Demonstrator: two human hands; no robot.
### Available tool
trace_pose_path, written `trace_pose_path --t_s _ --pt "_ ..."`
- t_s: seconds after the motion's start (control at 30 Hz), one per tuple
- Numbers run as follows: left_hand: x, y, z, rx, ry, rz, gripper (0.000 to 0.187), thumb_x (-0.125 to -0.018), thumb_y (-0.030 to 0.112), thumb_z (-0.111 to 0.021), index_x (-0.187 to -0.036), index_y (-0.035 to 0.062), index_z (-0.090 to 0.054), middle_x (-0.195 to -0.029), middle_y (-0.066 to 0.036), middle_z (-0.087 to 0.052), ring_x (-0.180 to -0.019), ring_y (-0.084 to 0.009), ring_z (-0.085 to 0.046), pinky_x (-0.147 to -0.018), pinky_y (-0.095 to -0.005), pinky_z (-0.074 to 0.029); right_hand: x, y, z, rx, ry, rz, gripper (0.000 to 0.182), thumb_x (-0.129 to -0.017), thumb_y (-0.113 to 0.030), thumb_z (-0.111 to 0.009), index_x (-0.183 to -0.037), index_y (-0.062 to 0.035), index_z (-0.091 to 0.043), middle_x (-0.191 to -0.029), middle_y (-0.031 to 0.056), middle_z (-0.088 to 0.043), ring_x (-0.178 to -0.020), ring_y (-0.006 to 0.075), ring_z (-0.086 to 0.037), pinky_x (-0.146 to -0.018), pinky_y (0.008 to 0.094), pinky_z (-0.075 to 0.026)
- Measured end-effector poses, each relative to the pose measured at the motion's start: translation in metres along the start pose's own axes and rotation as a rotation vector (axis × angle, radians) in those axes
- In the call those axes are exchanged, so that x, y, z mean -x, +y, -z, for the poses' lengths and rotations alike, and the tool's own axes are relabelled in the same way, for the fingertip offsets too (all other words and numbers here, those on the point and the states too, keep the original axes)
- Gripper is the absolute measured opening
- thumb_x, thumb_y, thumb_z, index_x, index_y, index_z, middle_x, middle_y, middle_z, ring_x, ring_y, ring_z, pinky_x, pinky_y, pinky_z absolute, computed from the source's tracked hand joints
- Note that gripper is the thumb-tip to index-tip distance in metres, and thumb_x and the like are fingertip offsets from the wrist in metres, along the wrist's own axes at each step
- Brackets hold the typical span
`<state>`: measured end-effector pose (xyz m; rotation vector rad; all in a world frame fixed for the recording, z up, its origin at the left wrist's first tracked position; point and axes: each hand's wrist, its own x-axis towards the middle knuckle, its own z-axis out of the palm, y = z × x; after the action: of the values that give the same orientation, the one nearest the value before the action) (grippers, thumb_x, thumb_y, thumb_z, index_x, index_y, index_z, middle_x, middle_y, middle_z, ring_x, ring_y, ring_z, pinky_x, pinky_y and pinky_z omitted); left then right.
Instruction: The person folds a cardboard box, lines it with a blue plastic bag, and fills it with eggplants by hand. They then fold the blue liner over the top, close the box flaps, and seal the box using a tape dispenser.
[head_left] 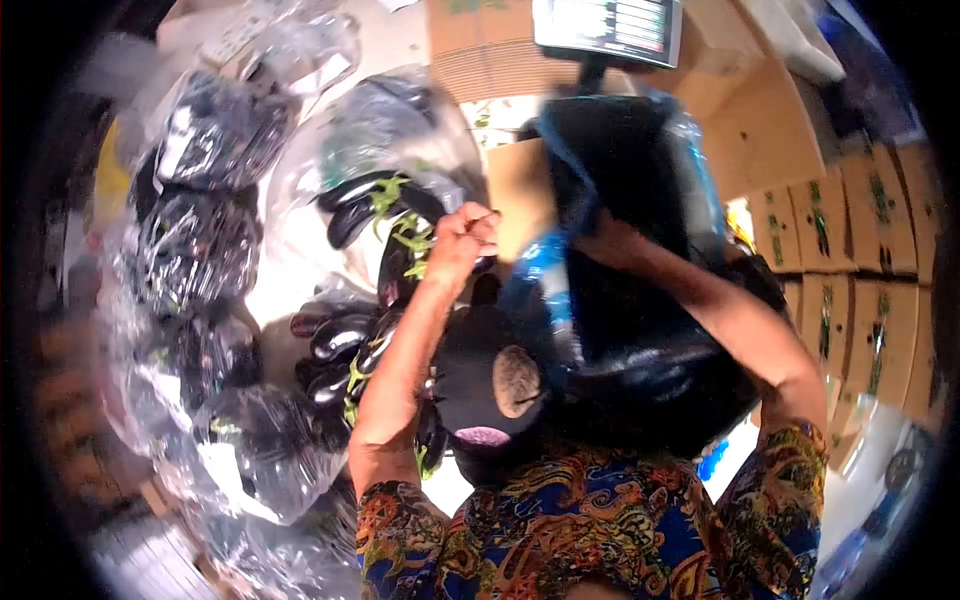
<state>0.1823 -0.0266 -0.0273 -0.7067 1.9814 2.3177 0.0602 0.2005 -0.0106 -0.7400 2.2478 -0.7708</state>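
My left hand (463, 238) is closed, fingers curled together above the eggplants; what it holds, if anything, is hidden. Just left of it, glossy dark eggplants (352, 222) with green stems lie at the mouth of a clear plastic bag (290, 215). More eggplants (340, 338) are heaped below, beside my left forearm. My right hand (608, 243) reaches over a black crate (640, 150) lined with blue-tinted plastic film (545, 265). Its fingers are dark and blurred, right at the film's left edge.
Several filled clear bags (205, 250) line the left side. Behind the crate stands a scale display (608, 28) on a post. Cardboard boxes (850, 225) are stacked at the right, and an open carton (490, 45) sits at the back. A dark rounded shape (465, 370) lies between my arms.
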Motion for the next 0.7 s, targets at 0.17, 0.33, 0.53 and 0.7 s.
trace_pose_path --t_s 0.17,0.33,0.53,0.7 --pt "0.008 -0.024 0.028 0.272 0.031 0.055 0.011 -0.094 0.014 -0.058 -0.092 0.0031 -0.061 -0.086 -0.006 -0.065 -0.075 -0.0149 -0.064 -0.07 -0.0284 -0.055 0.008 0.023 -0.023 0.057 -0.195 -0.045 0.085 -0.079 -0.055 -0.061 -0.133 0.008 -0.041 -0.131 0.0295 -0.048 -0.125 0.0384 -0.044 -0.107 0.0421 -0.033" --pt "-0.022 -0.096 0.112 -0.307 0.562 -0.094 0.009 -0.093 0.012 -0.057 -0.094 0.0029 -0.059 -0.077 -0.003 -0.063 -0.068 -0.012 -0.062 -0.059 -0.024 -0.048 0.0 0.036 -0.028 0.1 -0.286 -0.091 0.077 -0.081 -0.048 -0.06 -0.133 0.0067 -0.041 -0.129 0.0278 -0.049 -0.122 0.0371 -0.046 -0.105 0.0418 -0.035" --pt "-0.107 -0.111 0.112 -0.258 0.812 0.333 0.091 -0.066 0.05 -0.079 -0.131 -0.0047 -0.045 -0.128 -0.025 -0.053 -0.117 -0.0319 -0.053 -0.1 -0.0357 -0.038 0.008 0.051 -0.025 0.108 -0.349 -0.14 0.068 -0.084 -0.04 -0.058 -0.133 0.0051 -0.041 -0.128 0.0258 -0.051 -0.119 0.0356 -0.048 -0.103 0.0415 -0.036" --pt "-0.136 -0.148 0.107 0.131 0.818 0.225 0.09 -0.069 0.041 -0.073 -0.135 -0.0068 -0.036 -0.131 -0.024 -0.049 -0.119 -0.0323 -0.051 -0.098 -0.0351 -0.042 0.022 0.064 -0.023 0.099 -0.4 -0.2 0.061 -0.087 -0.033 -0.056 -0.132 0.0038 -0.041 -0.126 0.0241 -0.053 -0.117 0.0343 -0.05 -0.102 0.0412 -0.038"
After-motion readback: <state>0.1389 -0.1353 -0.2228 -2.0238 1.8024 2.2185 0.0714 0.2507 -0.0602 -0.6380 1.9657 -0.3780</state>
